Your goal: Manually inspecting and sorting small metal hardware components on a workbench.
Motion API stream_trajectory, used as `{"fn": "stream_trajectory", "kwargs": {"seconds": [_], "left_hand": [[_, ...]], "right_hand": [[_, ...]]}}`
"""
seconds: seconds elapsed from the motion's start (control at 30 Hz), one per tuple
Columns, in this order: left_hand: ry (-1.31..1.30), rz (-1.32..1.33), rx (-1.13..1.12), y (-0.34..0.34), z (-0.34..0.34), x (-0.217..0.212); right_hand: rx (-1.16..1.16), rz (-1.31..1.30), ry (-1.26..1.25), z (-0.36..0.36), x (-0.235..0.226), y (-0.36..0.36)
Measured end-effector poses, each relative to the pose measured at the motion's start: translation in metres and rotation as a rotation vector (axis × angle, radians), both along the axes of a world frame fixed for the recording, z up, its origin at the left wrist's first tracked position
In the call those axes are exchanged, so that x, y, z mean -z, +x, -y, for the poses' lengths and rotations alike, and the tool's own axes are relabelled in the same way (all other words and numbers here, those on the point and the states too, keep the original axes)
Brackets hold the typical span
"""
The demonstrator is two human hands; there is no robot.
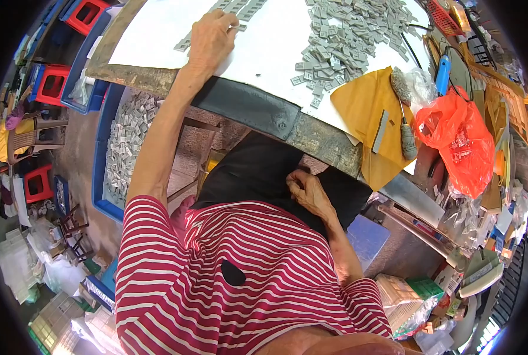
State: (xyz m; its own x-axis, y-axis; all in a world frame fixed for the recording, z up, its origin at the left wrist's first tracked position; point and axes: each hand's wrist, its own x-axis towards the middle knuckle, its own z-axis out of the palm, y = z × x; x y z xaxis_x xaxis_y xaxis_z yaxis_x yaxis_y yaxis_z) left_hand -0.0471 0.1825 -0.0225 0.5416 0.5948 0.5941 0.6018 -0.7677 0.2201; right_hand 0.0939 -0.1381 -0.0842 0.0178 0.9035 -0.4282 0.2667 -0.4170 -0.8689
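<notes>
My left hand (211, 36) lies palm down on the white table top (264, 47), its fingertips touching a row of small grey rectangular parts (231, 9). A large loose pile of the same grey parts (344, 35) is spread to the right of that hand. My right hand (305, 190) rests below the table's metal edge (258, 112) on my black-clad lap, fingers curled in. Whether it holds anything small, I cannot tell.
A yellow paper (367, 112) with a grey strip and two wire brushes (407, 139) lies at the table's right end, beside an orange plastic bag (459, 142) and a blue tool (443, 74). A blue bin of grey parts (125, 139) and red stools (54, 84) stand on the floor.
</notes>
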Motion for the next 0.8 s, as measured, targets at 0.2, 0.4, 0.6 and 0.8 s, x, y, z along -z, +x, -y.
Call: {"fn": "stream_trajectory", "kwargs": {"seconds": [0.2, 0.4, 0.6, 0.8], "left_hand": [[-0.024, 0.034, -0.069, 0.009, 0.007, 0.001], [-0.036, -0.007, -0.099, 0.013, 0.002, 0.009], [-0.027, 0.039, -0.067, 0.017, -0.009, 0.015], [-0.049, 0.017, -0.112, 0.017, -0.012, 0.013]], "right_hand": [[-0.042, 0.06, 0.011, 0.0, 0.008, 0.002], [-0.022, 0.18, 0.149, 0.002, 0.014, 0.0], [-0.016, 0.173, 0.124, 0.003, 0.014, 0.0], [-0.018, 0.216, 0.179, 0.003, 0.014, -0.001]]}}
